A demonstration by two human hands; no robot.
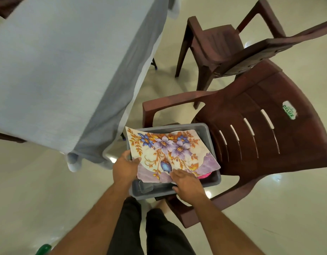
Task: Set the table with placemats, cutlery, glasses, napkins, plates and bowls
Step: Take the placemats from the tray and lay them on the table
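Placemat (pixel 170 153) is being pinched at its near-left edge by left hand (pixel 124 169) and underneath by right hand (pixel 187 184), long axis running left-right over grey bin (pixel 205 129), table (pixel 57 70) lying up-left.

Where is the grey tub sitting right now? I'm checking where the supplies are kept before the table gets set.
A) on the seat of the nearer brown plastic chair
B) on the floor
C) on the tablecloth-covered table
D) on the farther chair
A: the grey tub rests on the nearer brown plastic chair, with both hands, the left hand and the right hand, holding the floral placemat over it.
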